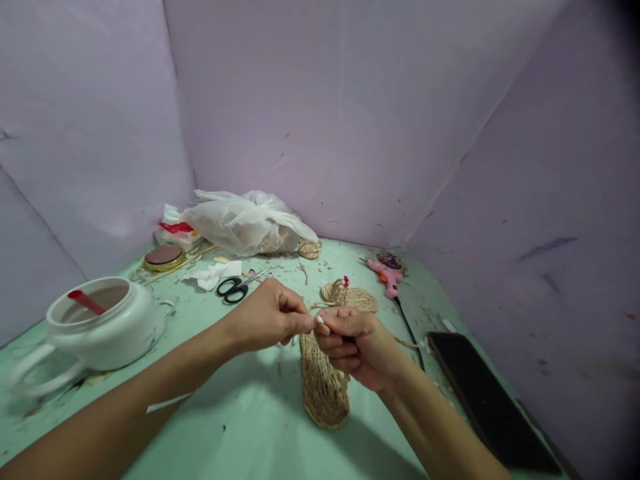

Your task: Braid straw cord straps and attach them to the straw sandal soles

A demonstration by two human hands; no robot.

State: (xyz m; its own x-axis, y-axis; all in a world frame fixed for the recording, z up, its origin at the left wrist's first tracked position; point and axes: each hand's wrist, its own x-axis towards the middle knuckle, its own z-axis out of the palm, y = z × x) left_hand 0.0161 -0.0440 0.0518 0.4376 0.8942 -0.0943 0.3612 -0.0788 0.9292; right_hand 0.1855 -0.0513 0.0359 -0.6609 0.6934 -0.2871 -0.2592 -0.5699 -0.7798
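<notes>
My left hand (270, 315) and my right hand (357, 343) meet above the green table (240, 427), fingertips pinched together on a thin straw strand (320, 305). Below them lies a woven straw slipper sole (324, 383), partly covered by my right hand. A second woven straw slipper (350, 295) with a small red bead lies just behind the hands. What exactly the right hand's curled fingers enclose is hidden.
Black scissors (235, 287), a pink glue gun (385, 275) with its black cord, a dark phone (483, 397) at right, a white pot (97, 325) with a red spoon at left, a plastic bag (247, 223), a round tin (164, 257), paper scraps, purple walls all around.
</notes>
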